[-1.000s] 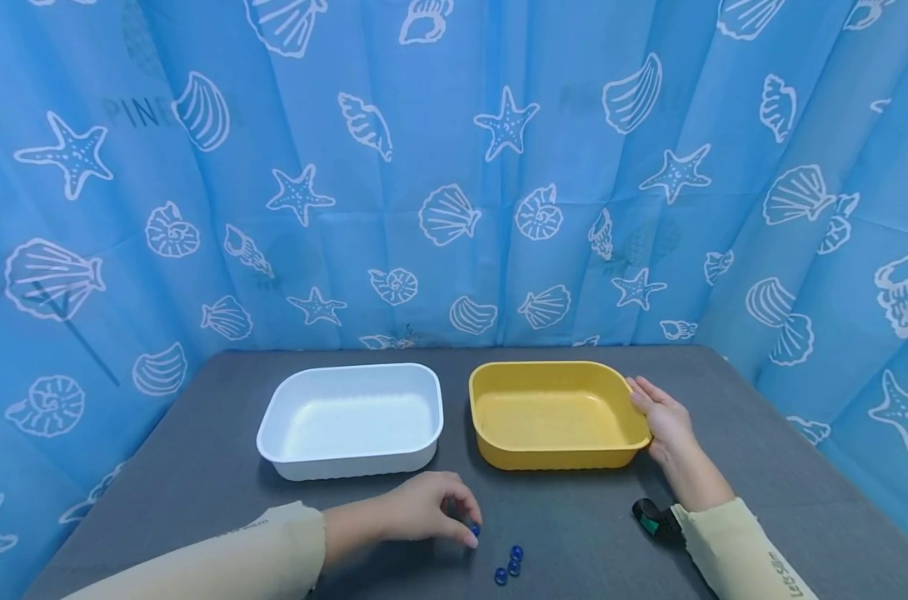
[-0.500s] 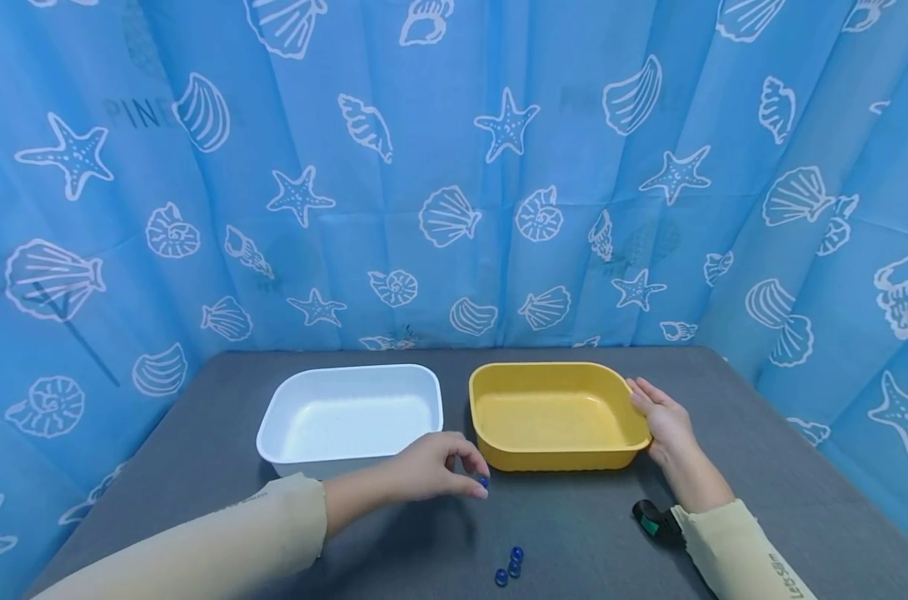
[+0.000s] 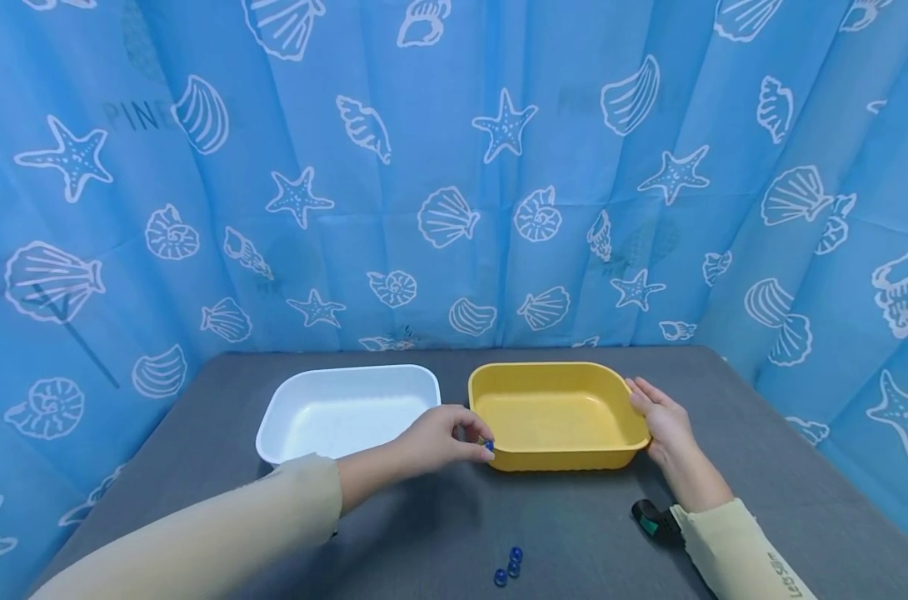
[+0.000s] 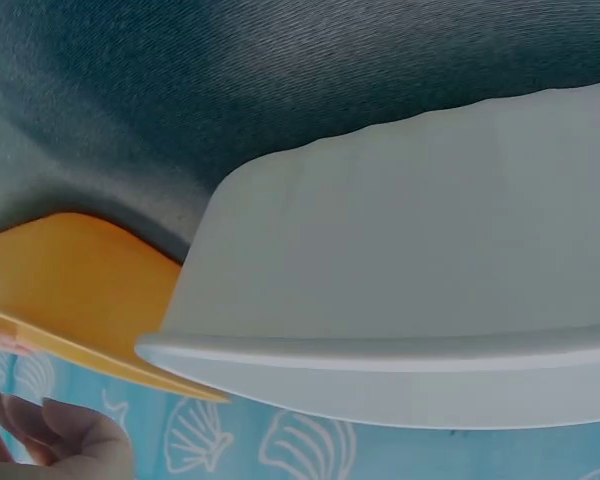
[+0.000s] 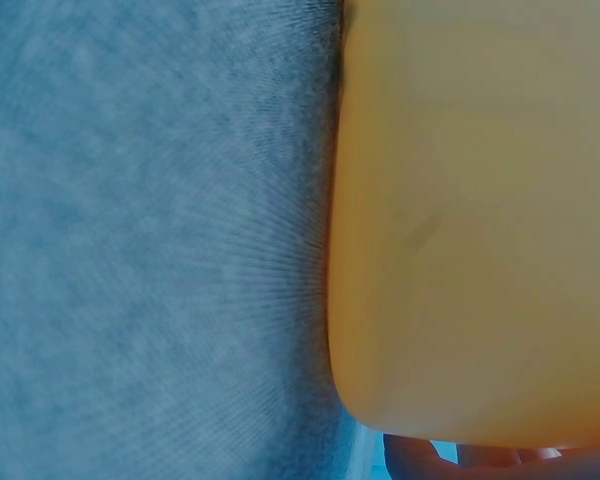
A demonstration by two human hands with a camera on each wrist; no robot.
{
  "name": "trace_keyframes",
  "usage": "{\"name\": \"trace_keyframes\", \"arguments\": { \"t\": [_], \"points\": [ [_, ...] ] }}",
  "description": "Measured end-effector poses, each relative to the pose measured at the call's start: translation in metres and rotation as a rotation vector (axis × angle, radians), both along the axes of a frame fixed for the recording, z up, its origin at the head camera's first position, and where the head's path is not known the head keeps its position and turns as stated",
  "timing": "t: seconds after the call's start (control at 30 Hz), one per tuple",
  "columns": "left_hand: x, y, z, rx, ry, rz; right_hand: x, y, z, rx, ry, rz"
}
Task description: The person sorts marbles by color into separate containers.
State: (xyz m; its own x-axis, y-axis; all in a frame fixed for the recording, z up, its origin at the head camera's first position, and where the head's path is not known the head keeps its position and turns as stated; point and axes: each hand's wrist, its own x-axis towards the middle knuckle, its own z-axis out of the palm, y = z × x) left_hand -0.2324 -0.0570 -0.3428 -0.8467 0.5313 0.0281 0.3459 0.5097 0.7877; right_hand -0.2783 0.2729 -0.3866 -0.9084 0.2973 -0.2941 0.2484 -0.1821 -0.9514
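My left hand (image 3: 446, 437) pinches a blue marble (image 3: 489, 446) between thumb and fingertips, right at the near left corner of the yellow basin (image 3: 559, 460). In the left wrist view, the curled fingers (image 4: 65, 430) show at the lower left; the marble does not show there. At the basin's right side, my right hand (image 3: 667, 421) holds the rim, its fingers along the outer wall. The right wrist view shows the basin's wall (image 5: 480, 250) close up, with fingertips (image 5: 410, 460) at its lower edge. Several blue marbles (image 3: 514, 569) lie together on the grey table nearer the front.
A white basin (image 3: 349, 417) stands left of the yellow one, partly behind my left hand and forearm. A black device with a green patch (image 3: 652, 521) is by my right sleeve. Behind the grey table (image 3: 574, 533) hangs a blue shell-print curtain (image 3: 454, 167).
My left hand has lifted the pinched marble from beside the other marbles and carried it forward to the yellow basin's corner. My right hand has stayed at the basin's side.
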Motion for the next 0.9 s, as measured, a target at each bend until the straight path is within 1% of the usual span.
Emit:
{"name": "trace_keyframes", "arguments": {
  "t": [0.03,0.07,0.2,0.33,0.47,0.67,0.77,0.9],
  "points": [
    [-0.001,0.002,0.000,-0.002,0.001,0.024,0.000,0.000,0.000,0.000,-0.001,-0.002],
    [-0.001,0.004,0.004,-0.006,-0.003,0.049,-0.001,0.001,-0.001,-0.002,-0.001,-0.002],
    [-0.007,0.013,0.003,0.005,0.003,0.141,-0.001,0.002,0.000,-0.017,-0.002,0.004],
    [-0.013,0.022,-0.001,0.006,0.019,0.191,0.000,0.003,0.000,-0.022,0.000,0.015],
    [-0.019,0.030,-0.006,-0.004,0.043,0.206,0.000,0.002,0.000,-0.022,0.001,0.013],
    [-0.026,0.040,-0.013,-0.020,0.062,0.208,0.001,0.000,0.000,-0.016,-0.004,0.010],
    [-0.027,0.042,-0.015,-0.015,0.064,0.210,0.002,0.000,0.000,-0.013,-0.006,0.009],
    [-0.025,0.043,-0.016,0.002,0.055,0.213,0.002,-0.001,0.001,-0.016,-0.002,0.006]
  ]
}}
